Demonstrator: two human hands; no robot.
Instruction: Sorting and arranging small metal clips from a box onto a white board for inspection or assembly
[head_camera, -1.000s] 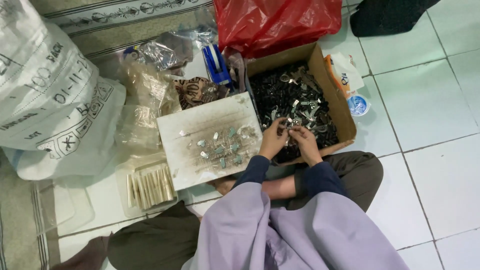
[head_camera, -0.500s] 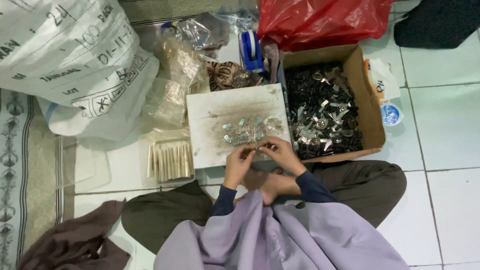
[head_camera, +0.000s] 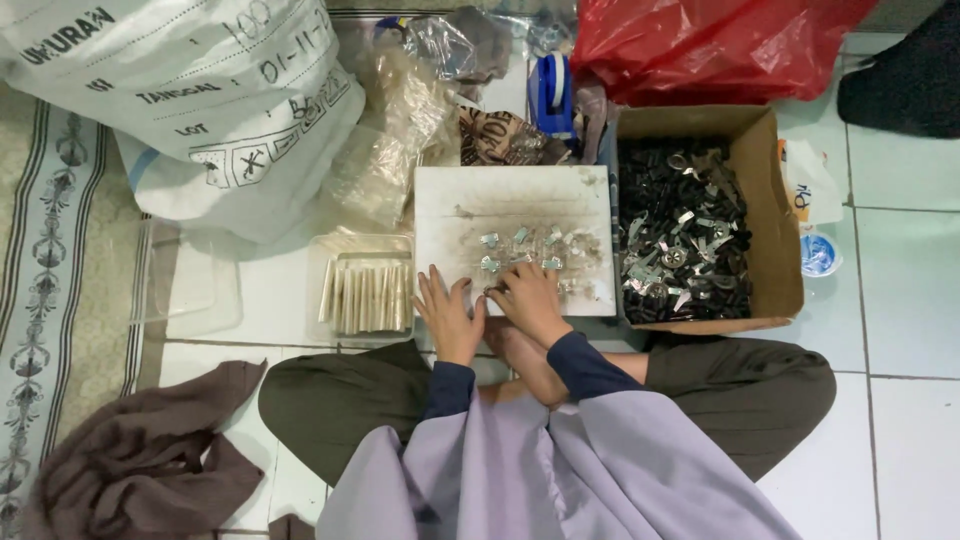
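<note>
A big white sack (head_camera: 190, 100) with black printing is lying at the far left. A red plastic bag (head_camera: 710, 45) is sitting at the far right, and crumpled clear plastic bags (head_camera: 395, 140) are lying between them. An open brown cardboard box (head_camera: 775, 215) is standing at the right, a small blue-and-white packet (head_camera: 820, 253) lying just beside it.

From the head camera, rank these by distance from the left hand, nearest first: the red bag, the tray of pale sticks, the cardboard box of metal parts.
1. Tray of pale sticks: just beside the left hand, on its left.
2. Cardboard box: off to the right, past the white board.
3. Red bag: farthest, at the top right, behind the box.
</note>
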